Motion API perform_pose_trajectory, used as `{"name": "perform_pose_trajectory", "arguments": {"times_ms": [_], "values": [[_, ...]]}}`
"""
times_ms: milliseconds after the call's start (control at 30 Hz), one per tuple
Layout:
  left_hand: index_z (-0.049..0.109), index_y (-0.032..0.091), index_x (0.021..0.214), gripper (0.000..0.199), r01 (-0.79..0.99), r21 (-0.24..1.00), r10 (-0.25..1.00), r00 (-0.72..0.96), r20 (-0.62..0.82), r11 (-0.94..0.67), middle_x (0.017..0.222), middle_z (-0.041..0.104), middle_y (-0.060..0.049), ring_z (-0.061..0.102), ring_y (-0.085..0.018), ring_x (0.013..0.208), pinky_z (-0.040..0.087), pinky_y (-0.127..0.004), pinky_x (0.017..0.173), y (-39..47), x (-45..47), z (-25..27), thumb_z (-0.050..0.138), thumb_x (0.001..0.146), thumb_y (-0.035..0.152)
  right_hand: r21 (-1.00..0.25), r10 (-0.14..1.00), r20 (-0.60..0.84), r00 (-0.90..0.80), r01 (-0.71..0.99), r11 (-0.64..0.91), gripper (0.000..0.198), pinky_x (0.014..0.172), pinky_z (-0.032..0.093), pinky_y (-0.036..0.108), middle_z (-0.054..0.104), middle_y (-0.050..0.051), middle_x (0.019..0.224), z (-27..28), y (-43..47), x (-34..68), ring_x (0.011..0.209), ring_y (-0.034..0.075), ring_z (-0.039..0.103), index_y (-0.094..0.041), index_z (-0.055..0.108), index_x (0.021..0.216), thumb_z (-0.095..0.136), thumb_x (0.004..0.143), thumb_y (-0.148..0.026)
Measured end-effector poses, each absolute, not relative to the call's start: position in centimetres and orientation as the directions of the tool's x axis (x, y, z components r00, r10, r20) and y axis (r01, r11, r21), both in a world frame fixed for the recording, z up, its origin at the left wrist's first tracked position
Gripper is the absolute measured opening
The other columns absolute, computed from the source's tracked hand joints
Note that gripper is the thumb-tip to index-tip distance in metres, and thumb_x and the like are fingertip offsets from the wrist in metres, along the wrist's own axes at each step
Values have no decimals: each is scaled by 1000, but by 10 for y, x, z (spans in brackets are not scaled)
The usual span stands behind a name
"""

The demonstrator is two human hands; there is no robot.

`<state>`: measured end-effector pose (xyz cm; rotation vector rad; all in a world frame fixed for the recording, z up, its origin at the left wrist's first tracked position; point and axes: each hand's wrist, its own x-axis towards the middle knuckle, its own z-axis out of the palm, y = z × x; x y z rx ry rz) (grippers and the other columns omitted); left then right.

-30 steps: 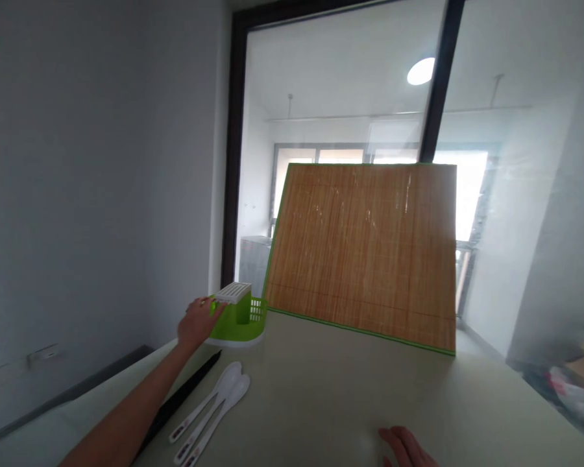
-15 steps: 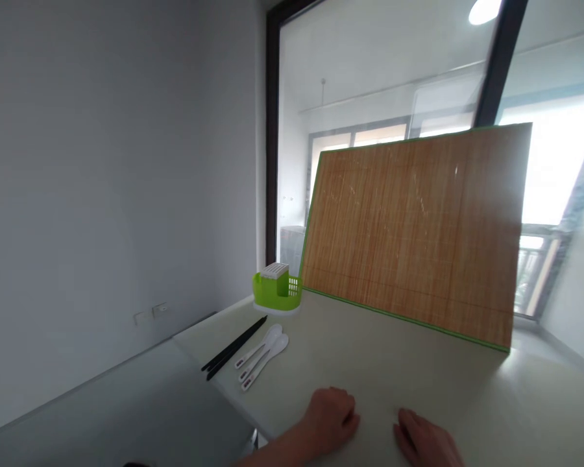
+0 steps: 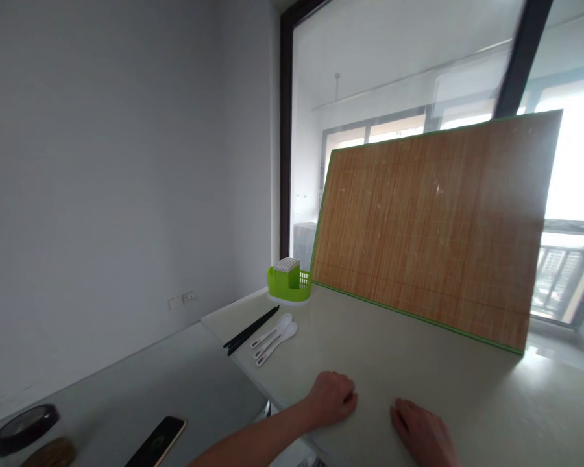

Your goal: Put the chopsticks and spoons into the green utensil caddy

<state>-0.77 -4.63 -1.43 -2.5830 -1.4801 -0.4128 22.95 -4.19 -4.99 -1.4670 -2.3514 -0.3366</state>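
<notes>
My left hand point(image 3: 331, 398) rests on the pale tabletop point(image 3: 370, 350) with its fingers curled in, and nothing shows in it. To its right lies my right hand point(image 3: 422, 431), also loosely closed and apart from the left, with no object visible in it. Several white spoons point(image 3: 276, 340) lie side by side beyond my left hand, nearest to it. Left of them is a pair of black chopsticks point(image 3: 251, 330). Behind these stands a green utensil holder point(image 3: 288, 285) with a white slotted top and a white base.
A large bamboo board point(image 3: 433, 233) with green edging leans upright at the back of the table. On a lower grey surface point(image 3: 185, 370) at left lie a phone point(image 3: 156, 442) and a dark pan-like object point(image 3: 26, 428). A wall socket point(image 3: 189, 296) sits on the left wall.
The view has shifted left, so table things appear further right, and the phone and dark pan-like object have come into view. Both hands stay resting on the table.
</notes>
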Motion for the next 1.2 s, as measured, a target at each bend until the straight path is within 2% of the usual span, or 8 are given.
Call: {"name": "perform_pose_trajectory", "arguments": {"times_ms": [233,400,533,600,700,767,900,1200], "values": [[58,19,72,22,845,55,814,493,307,-533,74,63,-1,58,-15,69,40,-24,63,-44,-9,-23,45,83,34,-22,842,360,-402,898,439,32,57,40,25,69,3,81,-54,-38,235,70,19,66,-23,62,86,32,92,-32],[58,21,71,18,863,208,867,387,314,-460,73,62,3,58,-13,69,39,-21,62,-21,-25,0,52,79,35,-28,855,346,-387,906,422,35,58,41,25,70,4,84,-51,-40,235,70,19,66,-23,62,85,30,93,-34],[56,22,100,21,916,280,901,158,404,-286,102,60,-1,57,-14,87,41,-23,75,37,-61,47,42,87,32,-16,868,324,-376,915,403,37,58,41,25,69,2,80,-47,-44,234,72,19,66,-23,61,83,27,94,-34],[44,20,121,34,934,301,900,48,433,-194,123,48,-7,53,-17,101,41,-26,82,72,-82,68,39,89,30,-12,869,317,-381,914,405,37,59,42,25,68,2,78,-46,-45,234,71,19,66,-24,60,82,27,94,-34],[33,16,130,45,947,317,902,-92,423,-52,136,34,-14,44,-22,116,39,-31,89,116,-110,86,44,88,28,-4,860,328,-391,910,415,37,59,42,24,68,1,78,-47,-45,234,71,18,66,-24,60,81,27,94,-35],[38,13,128,46,948,316,912,-164,377,39,134,37,-16,44,-25,116,41,-36,89,135,-126,89,50,86,28,2,850,342,-400,905,425,37,58,43,23,68,1,77,-48,-44,235,70,18,66,-25,60,80,27,94,-35],[51,14,115,34,949,278,936,-223,273,146,117,52,-10,53,-22,102,46,-43,85,152,-147,78,53,86,32,9,832,361,-422,893,450,38,56,44,21,69,0,75,-48,-41,234,65,16,66,-25,61,78,27,93,-34],[53,14,113,31,974,199,942,-168,290,113,115,53,-8,54,-21,99,47,-42,83,147,-164,61,52,87,32,-62,814,420,-400,883,466,35,55,44,21,70,1,76,-50,-39,236,63,17,66,-26,62,77,32,91,-37]]}}
